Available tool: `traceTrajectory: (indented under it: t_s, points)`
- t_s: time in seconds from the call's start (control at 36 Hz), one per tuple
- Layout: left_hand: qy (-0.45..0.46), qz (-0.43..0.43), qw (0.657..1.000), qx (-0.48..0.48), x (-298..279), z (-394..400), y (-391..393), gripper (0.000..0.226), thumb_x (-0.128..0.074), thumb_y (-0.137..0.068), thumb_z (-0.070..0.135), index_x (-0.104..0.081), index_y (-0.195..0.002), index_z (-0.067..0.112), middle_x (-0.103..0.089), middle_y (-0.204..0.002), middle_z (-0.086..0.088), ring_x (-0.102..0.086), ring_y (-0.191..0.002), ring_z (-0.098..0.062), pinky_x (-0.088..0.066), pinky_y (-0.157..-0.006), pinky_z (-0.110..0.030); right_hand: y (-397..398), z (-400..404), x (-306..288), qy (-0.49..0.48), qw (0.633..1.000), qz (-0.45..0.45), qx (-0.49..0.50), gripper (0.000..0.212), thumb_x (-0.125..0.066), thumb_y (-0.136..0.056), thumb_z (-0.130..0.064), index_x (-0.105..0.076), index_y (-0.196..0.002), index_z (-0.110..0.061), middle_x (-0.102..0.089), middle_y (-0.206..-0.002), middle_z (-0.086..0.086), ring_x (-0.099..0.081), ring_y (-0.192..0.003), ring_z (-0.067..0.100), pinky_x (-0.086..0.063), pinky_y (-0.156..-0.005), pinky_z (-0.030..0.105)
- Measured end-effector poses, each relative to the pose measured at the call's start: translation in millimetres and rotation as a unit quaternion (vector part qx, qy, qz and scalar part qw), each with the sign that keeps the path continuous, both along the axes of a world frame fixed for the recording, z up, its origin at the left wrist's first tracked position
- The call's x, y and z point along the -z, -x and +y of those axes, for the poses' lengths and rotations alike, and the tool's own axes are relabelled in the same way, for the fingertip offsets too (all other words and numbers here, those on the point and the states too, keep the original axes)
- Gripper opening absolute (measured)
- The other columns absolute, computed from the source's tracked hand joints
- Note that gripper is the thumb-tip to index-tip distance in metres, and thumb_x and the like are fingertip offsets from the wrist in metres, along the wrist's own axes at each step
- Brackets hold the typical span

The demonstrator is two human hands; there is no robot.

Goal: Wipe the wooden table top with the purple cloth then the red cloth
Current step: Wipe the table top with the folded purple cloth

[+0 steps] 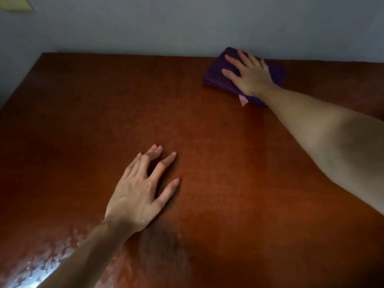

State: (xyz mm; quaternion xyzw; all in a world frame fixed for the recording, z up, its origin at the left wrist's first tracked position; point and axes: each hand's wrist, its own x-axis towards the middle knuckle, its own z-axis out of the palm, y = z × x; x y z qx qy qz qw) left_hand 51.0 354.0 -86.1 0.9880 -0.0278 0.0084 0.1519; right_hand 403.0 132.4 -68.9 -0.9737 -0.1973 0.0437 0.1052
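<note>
The wooden table top (207,125) is reddish brown and fills most of the view. A folded purple cloth (216,74) with a small pink tag lies at the far right, against the wall. My right hand (249,76) presses flat on the cloth, fingers spread, arm stretched out across the table. My left hand (141,190) rests on the bare wood near the middle front, fingers apart, holding nothing. No red cloth is in view.
A pale grey wall (187,23) runs along the table's far edge. The table's left edge slants from the back left corner toward the front. A shiny glare patch (41,265) lies on the wood at the front left.
</note>
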Motion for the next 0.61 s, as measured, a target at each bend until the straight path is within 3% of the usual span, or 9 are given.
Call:
traceTrajectory:
  t_s: [0.11, 0.25, 0.44, 0.53, 0.61]
  points:
    - [0.005, 0.002, 1.0, -0.003, -1, 0, -1, 0.062, -0.027, -0.099, 0.064, -0.023, -0.155, 0.038, -0.027, -0.159, -0.001, -0.008, -0.153, -0.008, -0.011, -0.124, -0.035, 39, -8, 1, 0.007, 0.999, 0.011, 0.035, 0.074, -0.022, -0.096, -0.08, -0.013, -0.161, -0.047, -0.002, -0.174, -0.004, 0.003, -0.16, 0.021, 0.002, -0.128, 0.051]
    - [0.009, 0.01, 1.0, -0.015, -6, -3, 1, 0.064, -0.027, -0.096, 0.065, -0.024, -0.155, 0.04, -0.027, -0.159, -0.001, -0.011, -0.151, -0.009, -0.008, -0.121, -0.029, 161, -49, 13, -0.003, 0.999, -0.032, 0.015, 0.077, -0.019, -0.091, -0.082, -0.016, -0.16, -0.048, -0.008, -0.174, -0.005, -0.004, -0.161, 0.023, -0.004, -0.128, 0.051]
    - [-0.036, 0.013, 0.998, -0.041, -13, -15, 6, 0.063, -0.025, -0.097, 0.062, -0.036, -0.151, 0.032, -0.036, -0.152, -0.01, -0.035, -0.142, -0.029, -0.03, -0.114, -0.048, 354, -138, 16, 0.019, 0.995, -0.053, -0.079, 0.077, -0.022, -0.095, -0.081, -0.014, -0.162, -0.045, -0.004, -0.174, -0.007, 0.0, -0.161, 0.021, -0.012, -0.127, 0.055]
    - [-0.033, -0.003, 0.998, -0.058, -17, -36, 10, 0.06, -0.03, -0.097, 0.056, -0.046, -0.145, 0.023, -0.041, -0.144, -0.011, -0.045, -0.131, -0.032, -0.035, -0.106, -0.052, 382, -167, 12, 0.036, 0.99, -0.045, -0.128, 0.076, -0.026, -0.096, -0.081, -0.012, -0.162, -0.046, -0.002, -0.174, -0.008, 0.001, -0.161, 0.019, -0.015, -0.126, 0.056]
    - [-0.005, -0.035, 0.998, -0.058, -17, -74, 12, 0.054, -0.038, -0.096, 0.048, -0.049, -0.141, 0.019, -0.043, -0.141, -0.009, -0.046, -0.128, -0.03, -0.034, -0.104, -0.049, 364, -180, 8, 0.045, 0.978, -0.028, -0.204, 0.075, -0.032, -0.096, -0.078, -0.012, -0.162, -0.047, 0.002, -0.174, -0.009, 0.006, -0.161, 0.018, -0.008, -0.128, 0.055]
